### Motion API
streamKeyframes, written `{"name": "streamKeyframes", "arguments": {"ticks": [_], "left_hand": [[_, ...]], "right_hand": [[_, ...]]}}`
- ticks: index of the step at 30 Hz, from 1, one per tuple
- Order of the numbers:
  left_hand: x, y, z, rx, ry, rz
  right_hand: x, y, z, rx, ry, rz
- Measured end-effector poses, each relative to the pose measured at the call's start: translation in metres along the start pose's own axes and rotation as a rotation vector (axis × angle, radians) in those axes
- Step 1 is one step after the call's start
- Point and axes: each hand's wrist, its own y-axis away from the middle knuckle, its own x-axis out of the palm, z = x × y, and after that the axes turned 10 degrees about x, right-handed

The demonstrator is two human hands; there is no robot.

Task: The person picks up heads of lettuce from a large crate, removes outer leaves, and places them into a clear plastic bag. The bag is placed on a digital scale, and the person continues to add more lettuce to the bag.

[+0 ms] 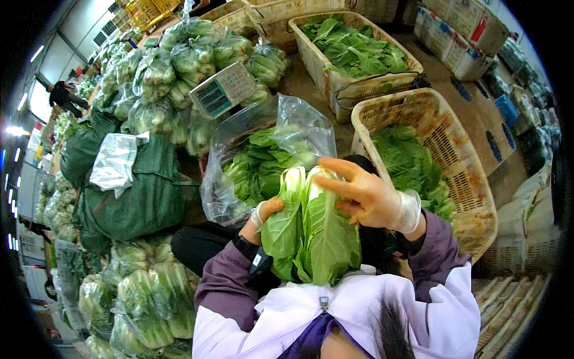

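A bunch of leafy cabbage (308, 230) is held up close to the chest between two gloved hands. The left hand (263, 214) is closed on the bunch's left edge, its fingers largely hidden behind the leaves, with only the thumb side and wrist showing. The right hand (368, 194) is pressed flat against the upper right of the bunch, its fingers (335, 166) spread and mostly straight, pointing left across the pale stalk ends; the grasp is loose and open-handed rather than clenched. The long axis of the bunch runs roughly away from the body: the white stem ends are pointed up in the picture, away from the person, and the broad green leaf tips are directed down toward the white jacket (365, 311). Just beyond the stem ends, an open clear plastic bag (296, 119) partly filled with similar greens is seen, its mouth gaping upward. To the right, a woven plastic basket (472, 191) of loose leaves stands, and a weighing scale (222, 90) rests among bagged greens behind the bag.
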Motion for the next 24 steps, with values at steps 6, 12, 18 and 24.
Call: {"name": "streamKeyframes", "arguments": {"ticks": [6, 12, 18, 24], "left_hand": [[-0.028, 0.004, -0.009, 0.01, 0.21, 0.101], [-0.035, 0.005, -0.003, 0.096, -0.091, -0.057], [-0.029, -0.006, 0.009, -0.013, -0.224, 0.292], [-0.011, -0.018, 0.015, 0.091, -0.231, 0.257]], "right_hand": [[-0.008, -0.039, 0.005, 0.005, 0.223, 0.047], [0.007, -0.059, 0.002, 0.466, -0.304, -0.007], [-0.011, -0.091, -0.057, 0.806, -0.944, 0.198], [-0.016, -0.119, -0.004, 0.388, 0.21, 0.897]]}}
